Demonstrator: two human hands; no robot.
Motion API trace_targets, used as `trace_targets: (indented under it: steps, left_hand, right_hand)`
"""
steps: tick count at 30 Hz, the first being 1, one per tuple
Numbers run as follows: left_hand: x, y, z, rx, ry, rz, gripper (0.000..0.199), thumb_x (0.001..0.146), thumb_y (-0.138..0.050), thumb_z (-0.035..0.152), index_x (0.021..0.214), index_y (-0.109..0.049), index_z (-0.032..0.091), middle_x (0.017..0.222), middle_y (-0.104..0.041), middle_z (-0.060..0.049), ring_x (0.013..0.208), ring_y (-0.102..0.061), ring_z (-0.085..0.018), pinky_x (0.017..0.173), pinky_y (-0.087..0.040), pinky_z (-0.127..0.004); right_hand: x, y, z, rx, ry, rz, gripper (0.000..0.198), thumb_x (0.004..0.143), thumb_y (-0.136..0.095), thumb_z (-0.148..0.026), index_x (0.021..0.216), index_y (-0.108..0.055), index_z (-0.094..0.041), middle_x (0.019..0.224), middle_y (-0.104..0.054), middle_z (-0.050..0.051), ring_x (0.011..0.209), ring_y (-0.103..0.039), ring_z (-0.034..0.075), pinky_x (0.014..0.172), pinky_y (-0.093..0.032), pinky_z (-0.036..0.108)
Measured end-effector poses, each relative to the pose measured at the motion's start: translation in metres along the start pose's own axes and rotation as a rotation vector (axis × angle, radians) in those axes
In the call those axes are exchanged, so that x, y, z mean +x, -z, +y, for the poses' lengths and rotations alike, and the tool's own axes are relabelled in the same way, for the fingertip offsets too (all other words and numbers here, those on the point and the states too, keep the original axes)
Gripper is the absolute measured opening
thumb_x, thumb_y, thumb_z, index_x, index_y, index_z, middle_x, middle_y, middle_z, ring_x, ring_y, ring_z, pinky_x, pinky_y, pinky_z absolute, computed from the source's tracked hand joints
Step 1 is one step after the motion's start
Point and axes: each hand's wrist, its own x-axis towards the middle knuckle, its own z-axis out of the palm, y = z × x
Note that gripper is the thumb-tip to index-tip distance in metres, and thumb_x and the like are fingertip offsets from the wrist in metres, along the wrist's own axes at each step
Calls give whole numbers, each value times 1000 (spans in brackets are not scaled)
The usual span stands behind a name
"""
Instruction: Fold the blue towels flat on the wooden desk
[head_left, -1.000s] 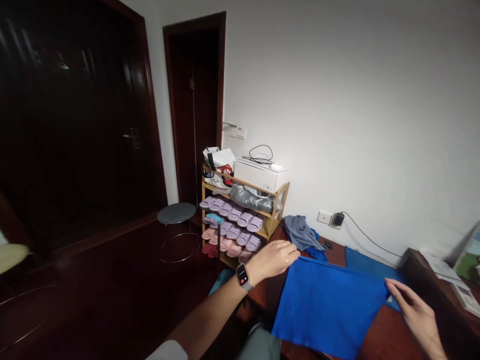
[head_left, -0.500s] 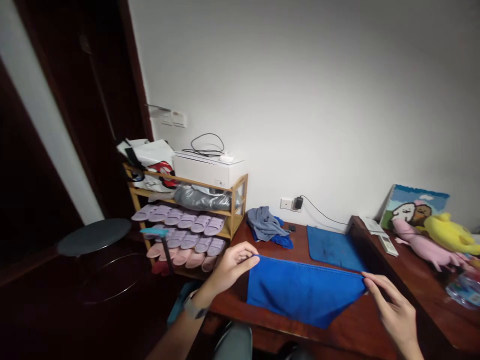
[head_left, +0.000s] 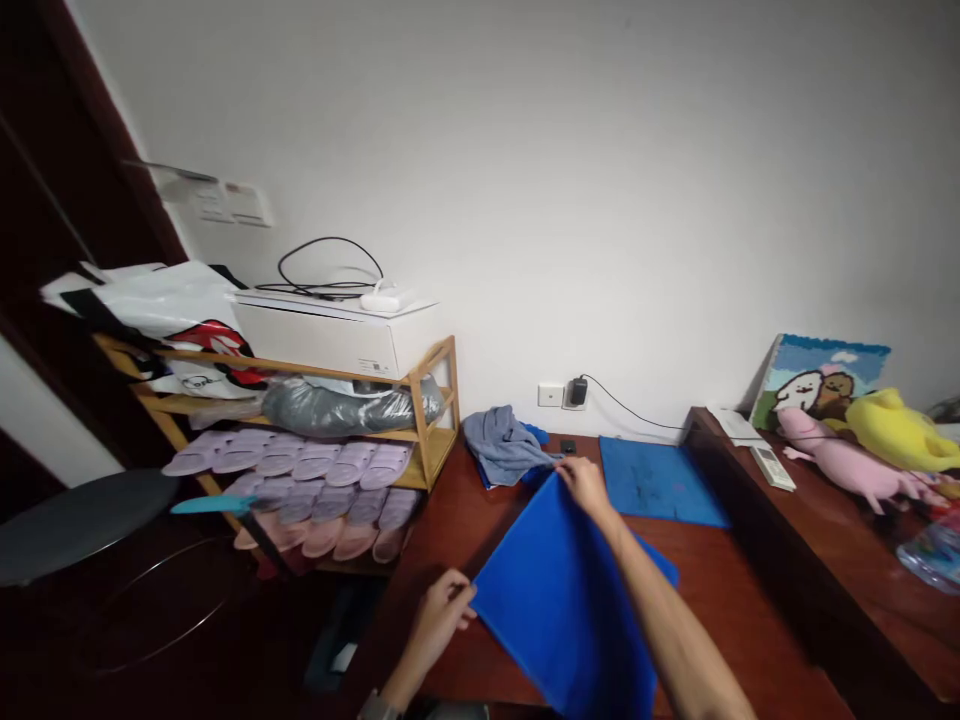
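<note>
A bright blue cloth [head_left: 555, 590] hangs tilted over the brown table, one corner up and its lower end running out of the bottom of the view. My left hand [head_left: 439, 615] is closed on its left corner. With fingers pinched, my right hand [head_left: 586, 488] holds the upper corner, its forearm crossing in front of the cloth. Just left of those fingers lies a crumpled grey cloth [head_left: 501, 445], with darker blue fabric beneath; a grey tip reaches to my right fingertips, and I cannot tell whether they touch it. Flat behind lies a blue mat [head_left: 660, 482].
A wooden shoe rack [head_left: 431, 440] with rows of slippers [head_left: 315, 465] stands left, a white box [head_left: 322, 335] on top. A dark round stool [head_left: 82, 520] is beyond it. A raised ledge on the right carries a remote [head_left: 772, 468] and plush toys [head_left: 840, 460]. A charger [head_left: 577, 390] is plugged in.
My right hand has moved left and away from me, up beside the grey cloth. The blue cloth has turned from a level top edge to a slanted one. The view has shifted right.
</note>
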Motion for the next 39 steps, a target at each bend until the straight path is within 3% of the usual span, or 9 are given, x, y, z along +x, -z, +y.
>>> trace_targets:
  steps: [5, 9, 12, 18, 26, 29, 32, 35, 39]
  left_hand:
    - [-29, -6, -69, 639, -166, 172, 17, 87, -53, 29, 76, -65, 24, 88, -73, -9, 96, -68, -32, 91, -50, -47]
    - [-44, 4, -96, 865, -243, 201, 23, 90, -49, 30, 77, -68, 25, 92, -73, -9, 95, -68, -32, 88, -51, -48]
    - [-31, 1, -95, 899, -380, 281, 25, 90, -51, 27, 96, -75, 24, 109, -76, -11, 106, -69, -32, 94, -55, -47]
    - [53, -52, -46, 817, -751, -34, 47, 104, -47, 30, 147, -65, 26, 162, -56, -7, 149, -53, -27, 124, -45, -45]
    - [122, -61, -70, 885, -676, -48, 62, 108, -43, 54, 164, -47, 28, 173, -38, -11, 159, -39, -30, 129, -36, -53]
    - [119, -56, -59, 871, -635, -111, 60, 107, -45, 51, 161, -51, 25, 171, -41, -12, 158, -40, -30, 130, -34, -56]
    - [100, -35, -15, 721, -611, -89, 55, 104, -50, 43, 152, -61, 19, 163, -52, -16, 150, -52, -32, 125, -43, -54]
    - [59, 17, 53, 387, -649, 73, 43, 105, -47, 43, 131, -73, 20, 136, -74, -13, 120, -73, -24, 105, -60, -39]
    - [-15, 102, 133, 194, -715, 304, 41, 102, -58, 56, 122, -75, 25, 118, -79, -4, 108, -75, -21, 94, -62, -32]
  right_hand:
    - [-82, -111, -12, -10, -115, -45, 38, 104, -49, -30, 125, -77, -16, 143, -67, 14, 135, -62, 29, 117, -46, 45]
    - [-185, -118, 39, -327, -289, -18, 48, 105, -44, -41, 140, -72, -23, 155, -59, 12, 143, -54, 35, 122, -38, 55]
    - [-219, -101, 81, -519, -433, -60, 63, 105, -44, -53, 159, -56, -22, 168, -43, 10, 157, -35, 39, 129, -27, 60]
    - [-177, -88, 88, -542, -354, -225, 65, 111, -32, -56, 169, -36, -29, 176, -23, 0, 165, -18, 29, 134, -15, 52]
    - [-146, -78, 107, -526, -338, -325, 62, 111, -28, -55, 170, -29, -35, 177, -15, -3, 166, -14, 23, 135, -12, 49]
    - [-145, -56, 121, -531, -462, -299, 65, 108, -33, -49, 170, -34, -27, 176, -19, 2, 165, -17, 27, 134, -14, 53]
    - [-149, -7, 115, -351, -488, -77, 69, 103, -34, -52, 157, -57, -15, 166, -43, 13, 158, -37, 32, 130, -28, 55]
    - [-166, 78, 77, 21, -391, 252, 79, 97, -37, -74, 127, -76, -12, 130, -73, 22, 121, -70, 34, 107, -55, 50]
    - [-209, 199, 5, 121, -224, 524, 59, 97, -59, -69, 127, -75, -20, 118, -76, 13, 99, -74, 25, 94, -61, 41]
